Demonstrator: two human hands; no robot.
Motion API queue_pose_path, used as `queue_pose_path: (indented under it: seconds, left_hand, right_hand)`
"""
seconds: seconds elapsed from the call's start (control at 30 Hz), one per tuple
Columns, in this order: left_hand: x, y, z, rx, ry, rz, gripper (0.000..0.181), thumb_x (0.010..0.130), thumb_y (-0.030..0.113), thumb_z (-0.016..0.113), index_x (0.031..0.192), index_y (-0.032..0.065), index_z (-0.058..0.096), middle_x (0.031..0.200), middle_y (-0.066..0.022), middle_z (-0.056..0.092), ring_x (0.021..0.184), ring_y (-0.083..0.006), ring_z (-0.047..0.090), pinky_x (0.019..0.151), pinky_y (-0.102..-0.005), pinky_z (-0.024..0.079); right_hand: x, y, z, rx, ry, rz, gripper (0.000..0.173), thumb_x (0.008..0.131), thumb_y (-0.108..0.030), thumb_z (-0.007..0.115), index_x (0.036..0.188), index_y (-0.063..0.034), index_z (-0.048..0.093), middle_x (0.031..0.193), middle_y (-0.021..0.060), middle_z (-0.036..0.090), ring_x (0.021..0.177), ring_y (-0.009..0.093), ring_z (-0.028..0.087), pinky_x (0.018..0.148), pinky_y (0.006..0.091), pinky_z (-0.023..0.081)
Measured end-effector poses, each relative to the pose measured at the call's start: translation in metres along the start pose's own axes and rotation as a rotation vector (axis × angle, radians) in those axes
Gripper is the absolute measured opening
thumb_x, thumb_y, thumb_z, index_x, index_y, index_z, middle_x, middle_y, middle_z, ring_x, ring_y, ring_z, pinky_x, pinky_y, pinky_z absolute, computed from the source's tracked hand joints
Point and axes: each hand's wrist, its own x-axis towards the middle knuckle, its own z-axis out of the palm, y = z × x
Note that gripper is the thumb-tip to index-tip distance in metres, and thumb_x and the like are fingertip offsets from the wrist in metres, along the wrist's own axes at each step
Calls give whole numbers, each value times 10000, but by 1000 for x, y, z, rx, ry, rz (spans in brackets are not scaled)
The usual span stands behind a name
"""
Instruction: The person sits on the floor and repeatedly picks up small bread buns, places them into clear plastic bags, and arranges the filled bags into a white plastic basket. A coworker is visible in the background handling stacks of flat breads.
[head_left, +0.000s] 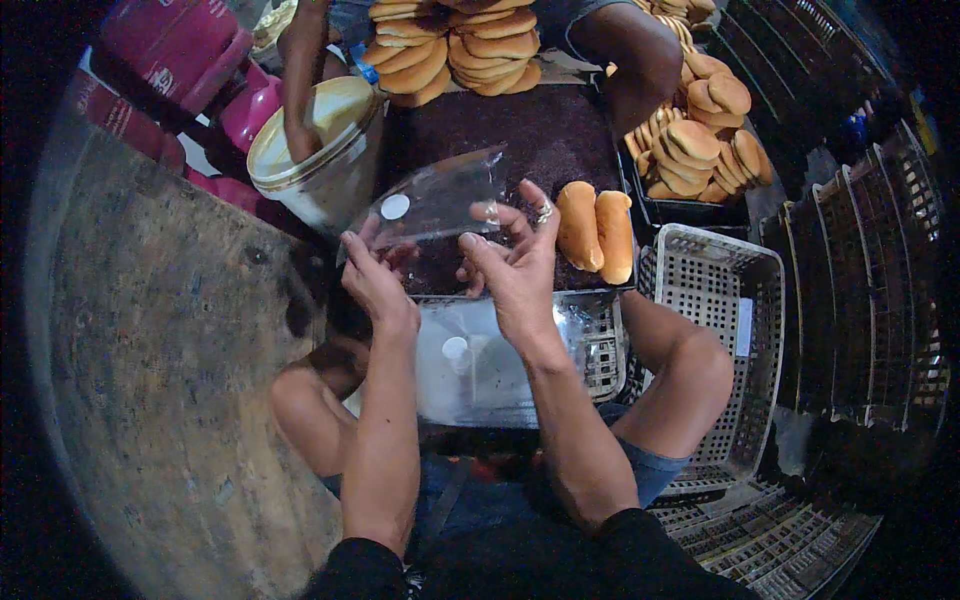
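Note:
My left hand (381, 281) holds a clear plastic bag (442, 187) with a round white sticker, pinching it by its left end. My right hand (517, 259), with a ring on one finger, is at the bag's right end. Its fingers are spread, and one fingertip overlaps the bag's edge. Both hands are above the near part of a dark tray (480, 124). Two long bread rolls (596, 231) lie side by side on the tray, just right of my right hand. Between my forearms is a stack of clear plastic bags (472, 367), also with a round white sticker.
Round buns (450, 45) are piled at the tray's far end; more buns (694, 150) fill a tray at right. Another person's hand (304, 142) reaches into a white bucket (352, 161). A plastic crate (720, 285) stands right, a wooden board (172, 360) left.

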Motion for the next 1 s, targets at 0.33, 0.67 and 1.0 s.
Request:
queue_pose_path:
  seconds: [0.33, 0.67, 1.0]
  left_hand:
    - [-42, -14, -7, -60, -8, -117, 548, 1008, 440, 301, 1251, -6, 508, 960, -160, 643, 668, -180, 620, 583, -267, 553]
    - [-30, -31, -84, -197, 223, -300, 529, 994, 477, 325, 1299, 72, 480, 896, -114, 619, 682, -185, 616, 623, -306, 539]
    - [-25, 17, -73, -172, 88, -31, 551, 993, 484, 322, 1305, 59, 483, 1011, -130, 635, 706, -189, 627, 619, -296, 536]
  right_hand:
    - [-11, -17, 18, 336, 199, 58, 477, 825, -7, 648, 1167, -53, 319, 838, 78, 563, 476, 91, 489, 371, 199, 360]
    - [-25, -72, 19, 129, 94, -174, 380, 883, -71, 592, 1180, -64, 354, 954, 87, 585, 570, 102, 515, 441, 209, 413]
    - [-52, -38, 36, -170, -94, -223, 578, 868, -97, 618, 1319, -35, 261, 1118, 122, 581, 827, 110, 526, 732, 246, 457]
